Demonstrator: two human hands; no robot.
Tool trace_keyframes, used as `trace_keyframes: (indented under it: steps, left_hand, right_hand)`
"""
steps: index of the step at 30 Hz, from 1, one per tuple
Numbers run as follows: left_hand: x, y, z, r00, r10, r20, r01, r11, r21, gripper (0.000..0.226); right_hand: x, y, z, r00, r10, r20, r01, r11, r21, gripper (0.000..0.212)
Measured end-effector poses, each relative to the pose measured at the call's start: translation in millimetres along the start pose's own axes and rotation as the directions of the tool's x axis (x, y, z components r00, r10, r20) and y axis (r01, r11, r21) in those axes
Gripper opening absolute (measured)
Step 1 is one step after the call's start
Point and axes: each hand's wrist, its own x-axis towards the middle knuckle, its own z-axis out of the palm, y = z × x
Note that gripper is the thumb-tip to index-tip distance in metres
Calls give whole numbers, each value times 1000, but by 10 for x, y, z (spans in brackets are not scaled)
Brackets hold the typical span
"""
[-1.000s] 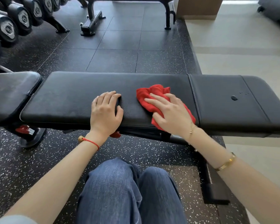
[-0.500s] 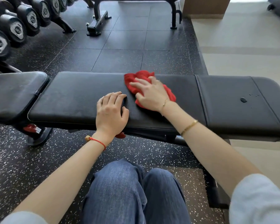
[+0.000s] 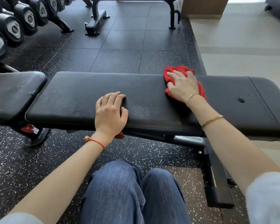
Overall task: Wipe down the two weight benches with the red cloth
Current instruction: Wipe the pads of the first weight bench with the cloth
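Red cloth (image 3: 183, 80) sits on the black weight bench (image 3: 81, 97), at about 1 o'clock in the head view; it is bunched up at the far edge of the long pad, right by the gap before the next pad; the right hand (image 3: 183, 85) lies on top of it with fingers spread and pressing down, so the hand is flat and not in a fist; red cloth sticks out past the fingers at the top and past the wrist on the right side; the left hand (image 3: 110, 113) rests on the same pad near the middle of the view, close to the near edge; its fingers are bent a little and its palm is down on the pad, holding nothing; a red string bracelet (image 3: 97, 142) is on the left wrist, and a gold bracelet (image 3: 212, 119) is on the right arm; a few small wet drops (image 3: 241, 99) sit on the pad at 3 o'clock, well apart from the cloth; blue jeans (image 3: 128, 191) show at 6 o'clock; dumbbells (image 3: 14, 28) line a rack at 10 o'clock; a second bench frame (image 3: 95, 21) stands at 12 o'clock on the dark speckled floor (image 3: 120, 59).
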Motion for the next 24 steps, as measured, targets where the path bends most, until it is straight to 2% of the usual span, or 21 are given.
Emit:
trace_keyframes:
  steps: [2,5,8,11,13,17,19,21,24]
  left_hand:
    - [-5,-2,4,1000,0,-7,0,1000,-1,42]
    - [2,-7,-3,1000,-4,-10,4,1000,9,43]
    - [7,-7,-20,1000,4,5,-4,1000,10,46]
    - [3,-17,-26,1000,3,11,-3,1000,-5,45]
    - [-4,-20,-20,1000,2,13,-2,1000,-14,43]
    - [-17,-17,-16,1000,0,11,1,1000,-26,41]
    - [-18,-9,-17,1000,-5,10,5,1000,-24,42]
    - [-15,-2,-23,1000,-7,6,7,1000,-25,42]
    - [-20,-4,-33,1000,-6,4,6,1000,-25,42]
  right_hand:
    - [-95,-278,51,995,-104,2,104,995,-10,50]
    - [-522,-663,145,941,-338,8,338,941,12,52]
    - [-948,-785,160,900,-436,3,435,898,68,56]
    - [-1139,-589,140,891,-454,-24,454,889,58,58]
    - [-1110,-389,104,911,-411,-47,413,908,64,57]
    - [-680,-84,45,980,-183,-74,186,982,41,51]
    - [-517,-107,44,992,-104,-69,106,994,32,49]
    - [-501,-205,68,991,-115,-71,116,993,20,49]
    - [-656,-306,74,975,-215,-52,217,976,32,50]
